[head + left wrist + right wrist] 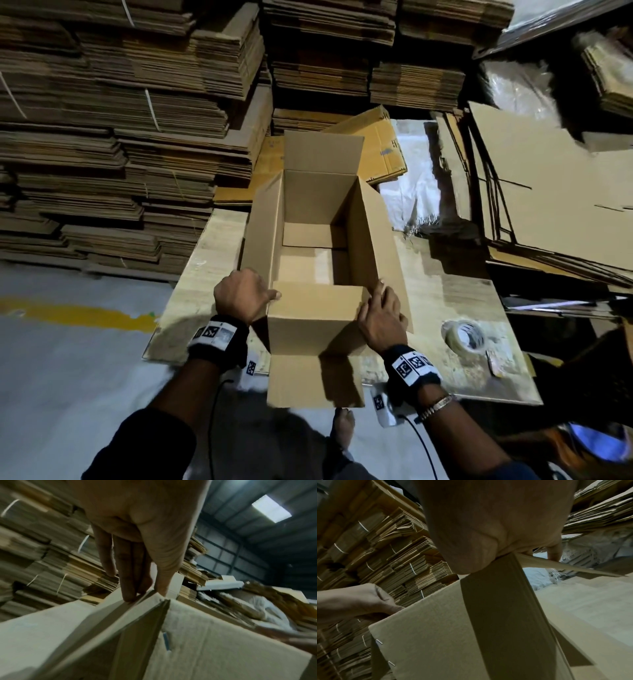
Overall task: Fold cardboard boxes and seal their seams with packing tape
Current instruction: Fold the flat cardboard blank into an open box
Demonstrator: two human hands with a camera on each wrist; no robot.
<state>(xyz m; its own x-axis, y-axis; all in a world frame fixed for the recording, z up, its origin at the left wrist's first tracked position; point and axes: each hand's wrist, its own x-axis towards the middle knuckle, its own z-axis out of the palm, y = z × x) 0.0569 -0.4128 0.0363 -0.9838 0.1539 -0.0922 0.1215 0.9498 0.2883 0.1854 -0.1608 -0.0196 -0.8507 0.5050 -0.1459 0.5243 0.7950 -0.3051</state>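
Observation:
An open brown cardboard box (370, 233) stands on a wooden table (445, 298), its far flap upright and its side flaps spread outward. The near flap (315, 305) is folded inward, about level. My left hand (246, 294) is at the box's near left corner, and in the left wrist view the left hand (145, 596) pinches the cardboard edge of the box (214, 635) between fingers and thumb. My right hand (380, 308) holds the near right corner. Seen from the right wrist, the palm of the right hand (505, 534) sits on the box (428, 628) with fingers curled over the right flap.
A roll of clear packing tape (465, 337) lies on the table right of the box. Tall stacks of flattened cardboard (120, 137) rise at the left and back. Loose flat sheets (548, 205) lean at the right. A white woven sack (411, 178) lies behind the box.

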